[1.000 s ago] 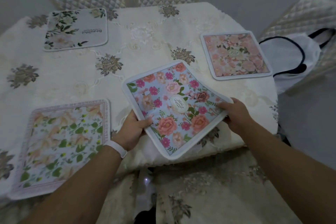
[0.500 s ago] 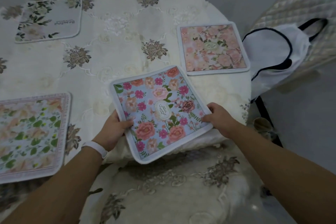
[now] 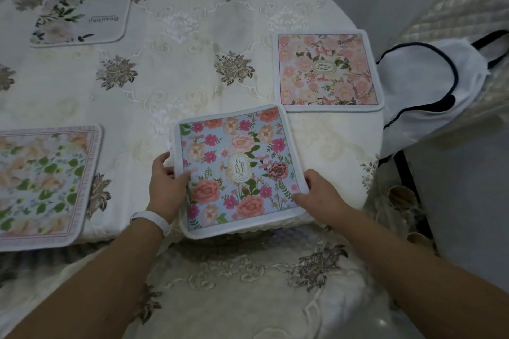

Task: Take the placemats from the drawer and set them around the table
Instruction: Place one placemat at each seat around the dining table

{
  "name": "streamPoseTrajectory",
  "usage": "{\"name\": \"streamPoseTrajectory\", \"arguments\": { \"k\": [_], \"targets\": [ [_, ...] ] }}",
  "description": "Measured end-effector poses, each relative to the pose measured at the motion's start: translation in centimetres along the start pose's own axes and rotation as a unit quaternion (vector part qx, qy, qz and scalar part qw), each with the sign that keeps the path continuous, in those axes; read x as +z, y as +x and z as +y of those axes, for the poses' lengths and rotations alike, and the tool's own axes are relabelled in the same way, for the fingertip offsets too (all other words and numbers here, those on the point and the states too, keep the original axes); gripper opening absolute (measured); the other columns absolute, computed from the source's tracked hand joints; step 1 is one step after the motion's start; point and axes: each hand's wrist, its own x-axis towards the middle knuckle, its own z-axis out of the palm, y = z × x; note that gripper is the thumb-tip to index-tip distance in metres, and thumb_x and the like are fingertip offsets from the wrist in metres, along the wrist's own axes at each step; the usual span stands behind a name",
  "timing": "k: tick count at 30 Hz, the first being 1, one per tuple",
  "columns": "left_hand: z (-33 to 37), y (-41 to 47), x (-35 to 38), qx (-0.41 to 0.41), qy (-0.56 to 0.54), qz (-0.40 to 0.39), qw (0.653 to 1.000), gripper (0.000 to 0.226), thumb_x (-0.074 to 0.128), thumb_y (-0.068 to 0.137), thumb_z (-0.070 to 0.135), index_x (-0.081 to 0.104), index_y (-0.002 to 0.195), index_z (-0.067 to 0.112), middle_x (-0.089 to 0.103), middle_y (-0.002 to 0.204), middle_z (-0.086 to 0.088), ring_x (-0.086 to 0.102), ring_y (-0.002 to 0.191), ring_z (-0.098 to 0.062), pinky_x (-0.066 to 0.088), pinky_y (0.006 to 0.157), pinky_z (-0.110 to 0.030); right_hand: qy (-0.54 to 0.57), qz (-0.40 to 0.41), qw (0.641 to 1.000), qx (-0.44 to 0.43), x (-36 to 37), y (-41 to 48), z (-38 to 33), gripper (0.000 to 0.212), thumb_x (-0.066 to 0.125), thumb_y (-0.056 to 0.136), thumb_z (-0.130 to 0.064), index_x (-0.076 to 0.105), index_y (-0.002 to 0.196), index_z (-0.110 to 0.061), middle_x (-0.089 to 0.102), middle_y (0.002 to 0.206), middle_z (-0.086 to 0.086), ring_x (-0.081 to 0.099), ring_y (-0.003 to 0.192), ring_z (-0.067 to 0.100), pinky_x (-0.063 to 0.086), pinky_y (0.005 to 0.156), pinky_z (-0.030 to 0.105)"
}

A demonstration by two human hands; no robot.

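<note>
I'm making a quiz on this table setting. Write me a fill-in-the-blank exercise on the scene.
1. The number of placemats on the table is ____.
2. Both hands grip the placemat whose background is ____.
3. The white wristband sits on the ____ wrist.
4. The far placemat carries the printed word ____.

Missing words: four; blue; left; Beautiful

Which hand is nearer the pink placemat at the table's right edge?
Right. The right hand grips the blue placemat just below the pink placemat; the left hand is farther left.
</note>
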Motion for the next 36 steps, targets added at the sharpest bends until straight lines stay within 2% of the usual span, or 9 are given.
{"name": "streamPoseTrajectory", "arguments": {
  "k": [8, 13, 17, 19, 21, 24, 27, 32, 36],
  "targets": [
    [-0.7, 0.2, -1.3, 0.014, 0.035, 0.037, 0.999, 0.045, 0.066, 0.091, 0.023, 0.049, 0.132, 0.026, 0.064, 0.113, -0.002, 0.065, 0.097, -0.022, 0.058, 0.079, -0.041, -0.039, -0.061, 0.997, -0.012, 1.5, -0.7, -0.9, 0.035, 0.07, 0.089, -0.025, 0.053, 0.119, -0.016, 0.063, 0.114, 0.0, 0.062, 0.1, 0.018, 0.054, 0.088, 0.036],
    [-1.1, 0.5, -2.2, 0.04, 0.095, -0.003, 0.995, 0.048, 0.062, 0.093, 0.032, 0.046, 0.137, 0.025, 0.059, 0.124, -0.002, 0.062, 0.108, -0.023, 0.054, 0.091, -0.046, -0.126, -0.019, 0.992, 0.014, 2.4, -0.6, -1.2, 0.034, 0.067, 0.088, -0.037, 0.049, 0.109, -0.017, 0.062, 0.105, 0.001, 0.062, 0.09, 0.02, 0.056, 0.079, 0.041],
    [-1.5, -1.0, -2.1, 0.154, 0.266, -0.022, 0.951, 0.061, 0.061, 0.092, 0.027, 0.037, 0.146, 0.012, 0.031, 0.151, -0.013, 0.032, 0.138, -0.03, 0.029, 0.115, -0.044, -0.301, 0.106, 0.945, -0.07, 3.1, -1.2, -1.9, 0.045, 0.056, 0.089, -0.042, 0.046, 0.123, -0.014, 0.052, 0.11, 0.006, 0.054, 0.098, 0.025, 0.05, 0.074, 0.038],
    [-1.7, -2.5, -1.6, 0.237, 0.321, -0.06, 0.915, 0.061, 0.057, 0.093, 0.034, 0.038, 0.146, 0.011, 0.028, 0.155, -0.014, 0.027, 0.142, -0.031, 0.027, 0.116, -0.044, -0.346, 0.13, 0.919, -0.135, 3.9, -1.3, -2.6, 0.058, 0.055, 0.089, -0.042, 0.042, 0.136, -0.012, 0.049, 0.122, 0.011, 0.051, 0.108, 0.029, 0.048, 0.084, 0.041],
    [-2.8, -3.5, -0.7, 0.29, 0.393, -0.103, 0.866, 0.067, 0.048, 0.092, 0.05, 0.038, 0.146, 0.013, 0.029, 0.156, -0.014, 0.025, 0.144, -0.033, 0.024, 0.117, -0.047, -0.351, 0.092, 0.913, -0.187, 5.2, -1.2, -3.5, 0.064, 0.052, 0.091, -0.046, 0.036, 0.144, -0.013, 0.042, 0.141, 0.013, 0.043, 0.127, 0.031, 0.04, 0.102, 0.044],
    [-4.3, -3.9, 0.5, 0.278, 0.451, -0.129, 0.838, 0.075, 0.029, 0.092, 0.064, 0.028, 0.152, 0.02, 0.02, 0.161, -0.009, 0.013, 0.149, -0.03, 0.011, 0.118, -0.046, -0.387, 0.022, 0.89, -0.238, 7.8, -0.8, -4.3, 0.068, 0.031, 0.095, -0.057, 0.027, 0.151, -0.019, 0.025, 0.159, 0.01, 0.02, 0.147, 0.03, 0.018, 0.118, 0.047],
    [-4.8, -2.8, 1.0, 0.306, 0.484, -0.13, 0.809, 0.073, 0.016, 0.094, 0.065, 0.022, 0.154, 0.024, 0.013, 0.162, -0.004, 0.006, 0.15, -0.025, 0.005, 0.119, -0.046, -0.419, -0.009, 0.869, -0.263, 10.4, 0.5, -4.8, 0.066, 0.024, 0.097, -0.057, 0.024, 0.154, -0.022, 0.018, 0.163, 0.009, 0.012, 0.15, 0.03, 0.012, 0.12, 0.052],
    [-3.4, 1.0, 1.6, 0.329, 0.502, -0.145, 0.786, 0.065, 0.005, 0.097, 0.057, 0.004, 0.155, 0.03, -0.001, 0.163, 0.002, -0.012, 0.149, -0.017, -0.005, 0.12, -0.043, -0.403, 0.022, 0.876, -0.263, 12.2, 4.3, -6.8, 0.064, 0.023, 0.1, -0.054, 0.016, 0.157, -0.025, 0.009, 0.165, 0.003, 0.004, 0.152, 0.027, -0.002, 0.12, 0.051],
    [-1.8, 4.8, 2.6, 0.337, 0.514, -0.127, 0.779, 0.063, 0.008, 0.098, 0.054, 0.005, 0.155, 0.028, 0.001, 0.164, 0.0, -0.008, 0.15, -0.019, -0.004, 0.121, -0.043, -0.412, 0.048, 0.871, -0.262, 11.6, 7.9, -8.2, 0.065, 0.021, 0.1, -0.054, 0.011, 0.157, -0.026, 0.004, 0.165, 0.0, 0.001, 0.152, 0.023, -0.005, 0.12, 0.048]
  ]
}}
